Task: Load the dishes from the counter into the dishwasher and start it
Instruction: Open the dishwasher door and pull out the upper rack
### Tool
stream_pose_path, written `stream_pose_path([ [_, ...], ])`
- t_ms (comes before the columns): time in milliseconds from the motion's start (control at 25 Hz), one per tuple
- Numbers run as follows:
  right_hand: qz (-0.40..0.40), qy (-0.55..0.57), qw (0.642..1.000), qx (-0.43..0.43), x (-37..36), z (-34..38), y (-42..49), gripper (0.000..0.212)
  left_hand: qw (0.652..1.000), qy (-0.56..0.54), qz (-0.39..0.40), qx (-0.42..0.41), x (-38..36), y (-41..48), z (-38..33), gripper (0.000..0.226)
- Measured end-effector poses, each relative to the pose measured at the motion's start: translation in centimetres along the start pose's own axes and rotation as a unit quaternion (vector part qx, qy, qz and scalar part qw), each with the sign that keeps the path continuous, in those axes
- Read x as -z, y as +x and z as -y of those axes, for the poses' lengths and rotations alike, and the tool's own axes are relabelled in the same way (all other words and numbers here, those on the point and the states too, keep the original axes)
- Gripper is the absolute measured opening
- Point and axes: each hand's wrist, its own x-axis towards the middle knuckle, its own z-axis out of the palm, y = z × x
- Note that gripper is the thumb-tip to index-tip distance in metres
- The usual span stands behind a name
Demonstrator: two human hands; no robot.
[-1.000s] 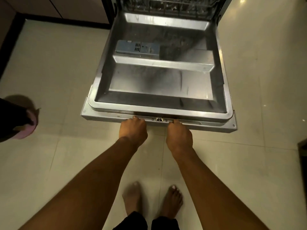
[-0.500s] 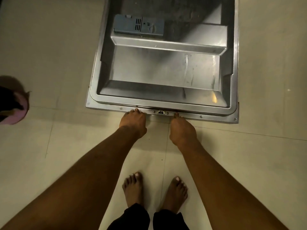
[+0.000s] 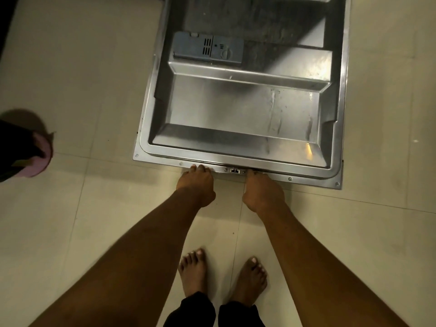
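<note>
The steel dishwasher door (image 3: 245,109) lies folded down flat, its inner side facing up, with a grey detergent dispenser (image 3: 208,49) near its far left. My left hand (image 3: 197,184) grips the door's near edge just left of the latch (image 3: 235,170), fingertips curled over the rim. My right hand (image 3: 262,193) grips the same edge just right of the latch. No dishes are in view, and the racks are out of frame.
Pale floor tiles (image 3: 82,79) surround the door. My bare feet (image 3: 221,272) stand directly below my hands. Another person's foot in a pink slipper (image 3: 39,156) stands at the left edge. A dark cabinet base runs along the top left corner.
The door has dropped lower to lie flat, with both hands still on its edge. My view has tilted down, so the racks have left the frame.
</note>
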Motion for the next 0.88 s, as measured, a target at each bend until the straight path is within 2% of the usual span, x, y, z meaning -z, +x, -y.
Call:
stream_pose_path([
  [200,-0.036,0.006,0.999,0.014,2.6,1.0,-2.5,0.055,0.996,-0.017,-0.092,-0.014,3.5,-2.7,-0.3,0.047],
  [480,-0.128,0.01,0.991,0.039,13.0,3.7,-6.8,0.076,0.977,-0.03,-0.207,-0.034,13.0,-8.1,0.7,0.061],
  [640,-0.185,0.021,0.982,0.037,20.4,5.4,-8.8,0.075,0.963,-0.04,-0.262,-0.041,19.9,-11.3,1.3,0.071],
  [880,-0.256,0.063,0.963,0.049,29.4,7.8,-9.9,0.077,0.943,-0.01,-0.328,-0.052,29.0,-13.8,2.4,0.069],
])
